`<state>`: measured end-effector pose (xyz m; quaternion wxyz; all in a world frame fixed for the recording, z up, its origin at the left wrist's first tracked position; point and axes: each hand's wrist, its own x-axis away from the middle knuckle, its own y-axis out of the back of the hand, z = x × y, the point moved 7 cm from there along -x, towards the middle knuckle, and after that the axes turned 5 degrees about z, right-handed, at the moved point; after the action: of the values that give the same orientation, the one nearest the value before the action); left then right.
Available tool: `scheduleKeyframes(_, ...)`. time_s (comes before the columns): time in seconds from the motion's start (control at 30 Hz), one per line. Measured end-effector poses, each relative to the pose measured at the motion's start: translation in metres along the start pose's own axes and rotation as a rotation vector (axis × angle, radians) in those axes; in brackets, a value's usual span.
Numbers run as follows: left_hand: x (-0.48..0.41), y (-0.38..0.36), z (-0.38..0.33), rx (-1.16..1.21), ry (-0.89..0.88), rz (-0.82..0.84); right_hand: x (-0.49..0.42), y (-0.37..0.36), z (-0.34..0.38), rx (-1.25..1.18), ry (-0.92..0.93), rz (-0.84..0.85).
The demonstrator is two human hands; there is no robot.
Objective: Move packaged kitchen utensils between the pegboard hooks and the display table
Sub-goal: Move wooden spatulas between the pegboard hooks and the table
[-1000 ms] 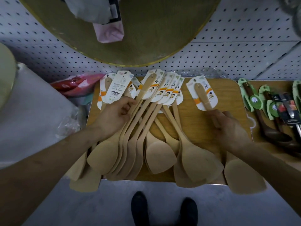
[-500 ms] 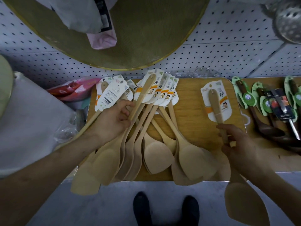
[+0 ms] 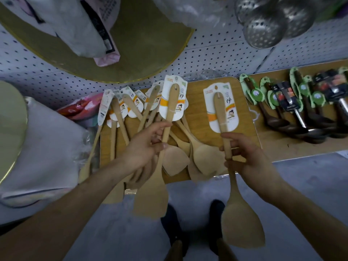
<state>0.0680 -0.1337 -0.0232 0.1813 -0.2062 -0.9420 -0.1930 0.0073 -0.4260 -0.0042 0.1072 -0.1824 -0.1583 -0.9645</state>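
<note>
Left hand is gripping a spatula at mid-handle, fingers clamped round the wood. Its carded end is pointing up toward the pegboard; its blade is hanging past the near edge of the counter, over the floor.

Right hand is holding a second spatula the same way, fingers wrapped round the handle just below the card (white with an orange band). The two held spatulas are staying apart, not touching.

A pile of more carded spatulas is lying on the counter under and beside the left hand, some blades overhanging the near edge.

Dark ladles with green cards are lying further right. Metal skimmers are hanging at top right.
</note>
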Motion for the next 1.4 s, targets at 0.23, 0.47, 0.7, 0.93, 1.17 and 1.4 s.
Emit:
scheduleKeyframes(0.23, 0.035, -0.052, -0.057, 0.045, -0.018, 0.177, 0.069, 0.017, 0.026, -0.140, -0.020, -0.075)
scheduleKeyframes(0.47, 0.057, -0.120, -0.135, 0.045, -0.067, 0.357, 0.153, 0.058, 0.026, -0.210, -0.104, -0.223)
scheduleKeyframes(0.7, 0.068, -0.219, -0.219, -0.016, -0.120, 0.520, 0.239, 0.130, 0.014, -0.357, -0.122, -0.442)
scheduleKeyframes(0.93, 0.076, -0.348, -0.314, -0.092, -0.224, 0.641, 0.332, 0.237, -0.015, -0.461, -0.102, -0.662)
scheduleKeyframes(1.17, 0.089, -0.470, -0.402, -0.111, -0.333, 0.690, 0.416, 0.348, -0.040, -0.478, -0.061, -0.777)
scheduleKeyframes(1.4, 0.090, -0.579, -0.495, -0.089, -0.420, 0.764, 0.483, 0.456, -0.034, -0.423, -0.001, -0.899)
